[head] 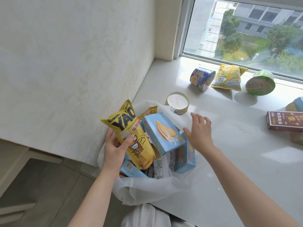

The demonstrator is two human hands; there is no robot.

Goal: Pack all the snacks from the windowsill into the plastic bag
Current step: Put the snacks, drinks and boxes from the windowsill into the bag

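Left hand (114,148) pinches yellow crisp pouch (129,128) mid-body, above the plastic bag (147,189) at near left of windowsill (237,145). We judge it light, air-filled, crushable: grip loosely. Right hand (200,135) spread, holding nothing.

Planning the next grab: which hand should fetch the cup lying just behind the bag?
Right. The right hand is open and nearest the white-bottomed cup; the left hand grips the yellow chip bag.

Left hand (114,147) grips; right hand (199,131) hovers, fingers spread.
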